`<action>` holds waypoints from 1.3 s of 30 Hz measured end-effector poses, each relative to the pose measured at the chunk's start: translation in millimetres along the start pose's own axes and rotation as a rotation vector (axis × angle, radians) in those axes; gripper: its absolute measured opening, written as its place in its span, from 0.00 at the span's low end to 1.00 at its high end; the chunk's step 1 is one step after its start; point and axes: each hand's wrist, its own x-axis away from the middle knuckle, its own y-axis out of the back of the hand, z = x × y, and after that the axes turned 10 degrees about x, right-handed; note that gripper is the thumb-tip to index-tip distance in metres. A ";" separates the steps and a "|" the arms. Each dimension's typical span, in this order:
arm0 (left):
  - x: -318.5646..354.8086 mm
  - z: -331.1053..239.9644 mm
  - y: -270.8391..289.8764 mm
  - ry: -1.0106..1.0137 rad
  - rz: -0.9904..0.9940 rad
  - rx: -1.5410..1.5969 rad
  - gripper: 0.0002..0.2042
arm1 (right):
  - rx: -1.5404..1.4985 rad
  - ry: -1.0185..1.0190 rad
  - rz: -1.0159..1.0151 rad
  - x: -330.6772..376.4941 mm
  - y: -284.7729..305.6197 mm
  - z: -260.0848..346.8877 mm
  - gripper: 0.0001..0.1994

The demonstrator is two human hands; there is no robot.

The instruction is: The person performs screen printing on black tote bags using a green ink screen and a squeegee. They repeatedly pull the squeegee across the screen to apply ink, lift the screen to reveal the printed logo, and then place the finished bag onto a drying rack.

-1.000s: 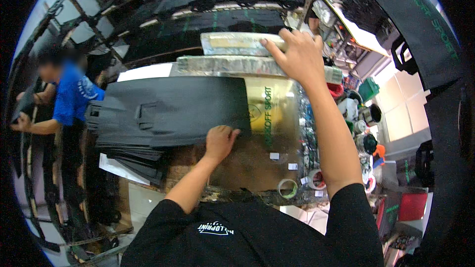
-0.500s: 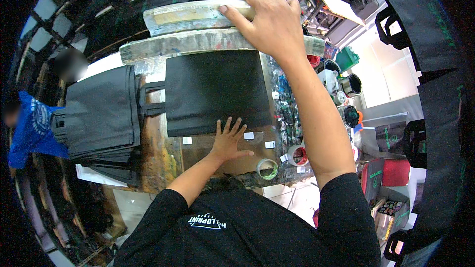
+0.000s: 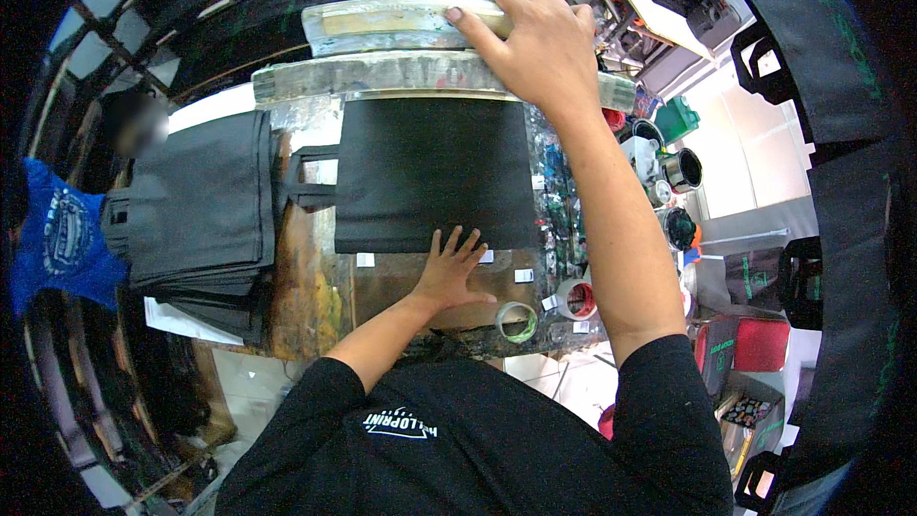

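My right hand (image 3: pixel 549 48) reaches to the far side of the table, its thumb and fingers closed round a long, pale, ink-smeared squeegee (image 3: pixel 382 27). Just below it runs the worn, stained bar of a screen frame (image 3: pixel 420 76), raised at the table's far edge. A black fabric tote bag (image 3: pixel 435 172) lies flat in front of the frame, its handles pointing left. My left hand (image 3: pixel 454 272) is spread open on the brown board (image 3: pixel 387 291), fingertips at the bag's near edge. Small white tabs (image 3: pixel 365 260) sit along that edge.
A stack of black bags (image 3: pixel 201 196) lies left, beside a person in a blue shirt (image 3: pixel 67 239). Rolls of tape (image 3: pixel 517 323) stand near the front edge. Cans (image 3: pixel 682 169) and a green container (image 3: pixel 677 119) crowd the right side. Black bags (image 3: pixel 850 258) hang far right.
The view has shifted slightly, so the table's things appear a little further right. Both hands keep their places, the right on the squeegee and the left spread at the bag's edge.
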 end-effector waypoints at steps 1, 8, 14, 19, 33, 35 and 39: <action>2.2 0.9 1.3 -0.005 -0.024 0.001 0.59 | -0.004 -0.001 -0.002 0.4 0.9 0.6 0.35; 8.4 3.7 105.3 0.450 -0.158 0.669 0.47 | 0.077 0.037 -0.013 6.7 5.5 -0.8 0.32; 62.7 30.6 249.8 -0.043 -0.710 1.795 0.52 | 0.066 0.057 -0.019 71.9 11.8 20.9 0.27; 116.6 22.2 219.2 0.481 -0.699 2.045 0.60 | -0.037 0.134 0.349 154.8 10.7 32.5 0.25; 137.0 51.0 97.5 0.878 -0.644 1.861 0.56 | -0.084 0.115 0.773 234.3 -46.4 36.9 0.32; 135.8 52.9 94.9 0.907 -0.647 1.851 0.55 | -0.047 0.097 0.726 255.5 -50.6 49.1 0.32; 140.7 57.7 94.8 0.925 -0.584 1.866 0.54 | -0.027 0.060 0.606 259.0 -73.5 53.6 0.32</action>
